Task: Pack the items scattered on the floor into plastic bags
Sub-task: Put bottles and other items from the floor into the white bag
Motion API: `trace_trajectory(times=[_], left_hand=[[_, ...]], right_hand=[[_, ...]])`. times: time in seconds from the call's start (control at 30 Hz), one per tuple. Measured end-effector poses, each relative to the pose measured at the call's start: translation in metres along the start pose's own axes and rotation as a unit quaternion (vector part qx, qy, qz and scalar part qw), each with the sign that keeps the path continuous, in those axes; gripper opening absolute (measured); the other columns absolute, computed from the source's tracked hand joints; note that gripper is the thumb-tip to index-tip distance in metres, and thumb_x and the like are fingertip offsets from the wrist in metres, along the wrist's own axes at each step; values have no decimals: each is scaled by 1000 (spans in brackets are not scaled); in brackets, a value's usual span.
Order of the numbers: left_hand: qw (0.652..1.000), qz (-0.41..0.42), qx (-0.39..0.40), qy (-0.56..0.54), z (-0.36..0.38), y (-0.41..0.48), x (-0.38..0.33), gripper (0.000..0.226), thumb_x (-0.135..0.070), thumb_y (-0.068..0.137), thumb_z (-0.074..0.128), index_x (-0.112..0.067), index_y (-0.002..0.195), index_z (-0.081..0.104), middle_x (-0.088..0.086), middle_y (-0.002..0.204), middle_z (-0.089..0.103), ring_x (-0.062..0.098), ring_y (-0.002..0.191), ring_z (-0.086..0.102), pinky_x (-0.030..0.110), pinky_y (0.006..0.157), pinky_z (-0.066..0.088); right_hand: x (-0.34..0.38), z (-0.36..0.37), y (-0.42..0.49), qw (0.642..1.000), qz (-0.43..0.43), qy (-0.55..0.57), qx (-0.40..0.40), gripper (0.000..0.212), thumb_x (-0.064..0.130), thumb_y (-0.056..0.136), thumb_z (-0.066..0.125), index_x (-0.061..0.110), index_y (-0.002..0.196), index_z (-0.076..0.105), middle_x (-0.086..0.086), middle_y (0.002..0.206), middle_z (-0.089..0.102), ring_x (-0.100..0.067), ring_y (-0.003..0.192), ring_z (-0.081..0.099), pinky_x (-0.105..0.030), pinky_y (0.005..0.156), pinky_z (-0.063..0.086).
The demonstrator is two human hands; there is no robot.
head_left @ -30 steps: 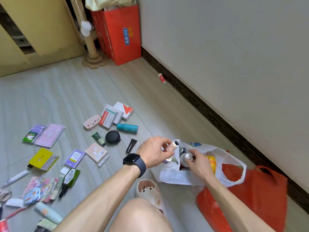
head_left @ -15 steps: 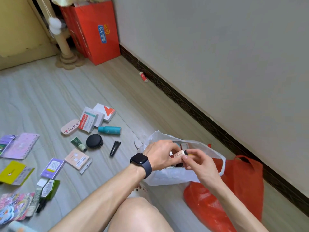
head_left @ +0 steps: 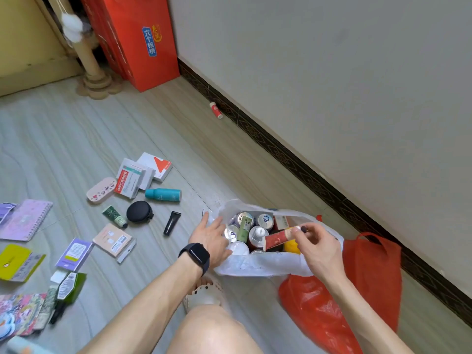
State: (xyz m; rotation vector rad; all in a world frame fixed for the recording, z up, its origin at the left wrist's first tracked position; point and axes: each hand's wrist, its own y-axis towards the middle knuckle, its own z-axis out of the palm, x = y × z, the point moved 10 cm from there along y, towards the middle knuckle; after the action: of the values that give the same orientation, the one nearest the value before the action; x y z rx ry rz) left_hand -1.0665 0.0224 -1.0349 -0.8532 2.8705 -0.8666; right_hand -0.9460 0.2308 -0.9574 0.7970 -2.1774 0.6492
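A white plastic bag (head_left: 258, 264) stands open on the floor, packed with several cans and bottles. My right hand (head_left: 315, 247) pinches the cap end of a red tube (head_left: 277, 238) and holds it over the bag's mouth. My left hand (head_left: 213, 238), watch on the wrist, rests with fingers spread on the bag's left rim; whether it grips the plastic I cannot tell. A red plastic bag (head_left: 357, 297) lies crumpled just right of the white one. Scattered to the left lie a teal bottle (head_left: 163, 194), a black tube (head_left: 172, 222), a black round case (head_left: 139, 211) and small boxes (head_left: 143, 173).
More packets, a purple notebook (head_left: 24, 221) and a green pouch (head_left: 70, 286) lie at the far left. A red gift box (head_left: 139, 39) and a post stand at the back. A small red-and-white tube (head_left: 216, 110) rests by the skirting board. My knee and sandal fill the foreground.
Both hands met over the bag holding the tube; now the left hand has let go and moved to the bag's left rim, while the right hand alone holds the tube.
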Motion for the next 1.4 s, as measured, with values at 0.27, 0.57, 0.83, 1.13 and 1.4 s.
trace_trajectory(times=[0.27,0.57,0.83,1.13,1.4], left_hand=[[993,-107,-41,36,-7,0,38,73,-27,91,48,-26,153,9,17,150,32,36,144,20,61,116,-3],[994,-98,-28,24,3,-2,39,72,-34,94,45,-27,154,7,13,159,17,31,149,8,60,117,-1],[995,-95,-15,-10,-6,-16,37,66,-45,96,39,-31,155,12,9,163,9,27,150,0,60,117,-3],[970,-152,-81,-170,-65,-78,95,56,-45,92,47,-32,145,38,5,152,36,24,142,28,54,116,13],[913,-330,-80,-224,9,-233,227,54,-45,89,49,-34,142,41,3,146,44,26,134,41,48,108,28]], right_hand=[[39,106,8,971,-127,-182,86,23,50,90,54,28,94,56,8,80,68,-16,78,63,-35,68,48],[-10,174,-1,905,-119,-313,261,40,36,92,47,28,130,52,0,117,70,-32,108,62,-39,79,52],[-18,116,-17,895,-180,-350,210,47,36,93,51,30,139,52,2,154,41,-23,140,37,-36,111,37],[90,86,-41,897,-311,-278,146,39,39,97,53,35,135,56,12,151,45,-12,139,38,-28,112,33],[228,177,-102,801,-496,-272,195,44,38,96,58,34,139,52,7,149,49,-18,136,44,-36,109,43]])
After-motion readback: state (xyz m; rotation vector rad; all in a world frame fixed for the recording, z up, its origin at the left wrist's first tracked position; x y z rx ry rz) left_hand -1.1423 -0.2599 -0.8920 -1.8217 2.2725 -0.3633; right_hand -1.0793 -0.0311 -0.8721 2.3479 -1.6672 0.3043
